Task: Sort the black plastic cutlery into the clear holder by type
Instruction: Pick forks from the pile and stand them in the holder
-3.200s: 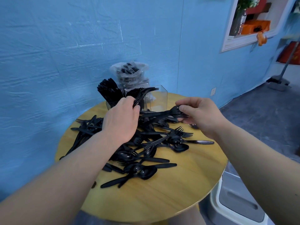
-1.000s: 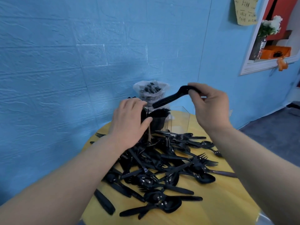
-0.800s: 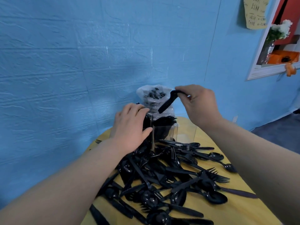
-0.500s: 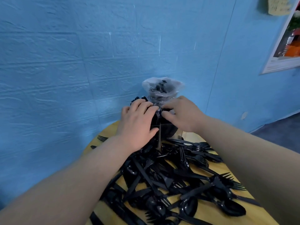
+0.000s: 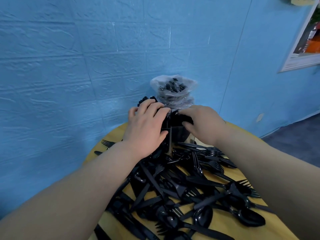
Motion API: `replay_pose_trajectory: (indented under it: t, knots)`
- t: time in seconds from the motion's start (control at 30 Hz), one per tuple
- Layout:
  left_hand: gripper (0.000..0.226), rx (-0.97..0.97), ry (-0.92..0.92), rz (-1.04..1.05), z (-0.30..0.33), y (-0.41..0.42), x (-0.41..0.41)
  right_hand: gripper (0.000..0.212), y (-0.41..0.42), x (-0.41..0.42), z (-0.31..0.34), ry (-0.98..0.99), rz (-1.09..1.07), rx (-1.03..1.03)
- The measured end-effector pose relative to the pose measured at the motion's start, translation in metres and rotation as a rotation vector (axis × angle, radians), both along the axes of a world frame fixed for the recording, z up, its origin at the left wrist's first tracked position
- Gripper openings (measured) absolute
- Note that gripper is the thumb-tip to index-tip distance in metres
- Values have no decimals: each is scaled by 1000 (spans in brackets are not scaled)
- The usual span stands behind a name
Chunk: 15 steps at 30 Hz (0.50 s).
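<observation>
The clear holder point(image 5: 174, 135) stands at the back of the round yellow table point(image 5: 223, 226), its compartments packed with upright black cutlery. My left hand point(image 5: 145, 130) grips the holder's left side, fingers draped over the cutlery tops and thumb on the front wall. My right hand point(image 5: 201, 122) curls over the right compartment, thumb and fingers pinching black cutlery point(image 5: 183, 117) standing in it. Which type it holds is hidden. A loose pile of black forks, spoons and knives point(image 5: 173, 187) covers the table in front.
A clear plastic bag of black cutlery point(image 5: 174, 90) stands right behind the holder against the blue wall point(image 5: 86, 66). A stray fork point(image 5: 108, 142) lies near the table's left edge. Dark floor point(image 5: 294, 141) shows at the right.
My right hand carried a black piece up from the pile and lowered it into the holder's right compartment. My left hand stayed on the holder. The camera moved closer.
</observation>
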<state>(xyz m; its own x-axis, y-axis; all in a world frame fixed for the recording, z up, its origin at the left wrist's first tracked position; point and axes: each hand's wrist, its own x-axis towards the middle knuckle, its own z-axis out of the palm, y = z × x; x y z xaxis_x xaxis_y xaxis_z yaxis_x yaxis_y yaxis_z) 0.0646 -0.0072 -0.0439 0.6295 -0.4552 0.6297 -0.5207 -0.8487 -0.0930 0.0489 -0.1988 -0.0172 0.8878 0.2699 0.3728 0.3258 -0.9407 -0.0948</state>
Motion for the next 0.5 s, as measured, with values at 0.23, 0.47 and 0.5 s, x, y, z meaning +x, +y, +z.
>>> replay_pose_trajectory:
  t: [0.23,0.47,0.5]
  knots:
    - [66,-19,27,6,6,1,-13,46,-4,-22,6,-36,-78,103]
    - [53,-80,121,-45,-4,4,-78,28,-2,-110,-14,-141,-120,374]
    - [47,-82,154,-57,-9,6,-90,26,-2,-126,-22,-133,-120,400]
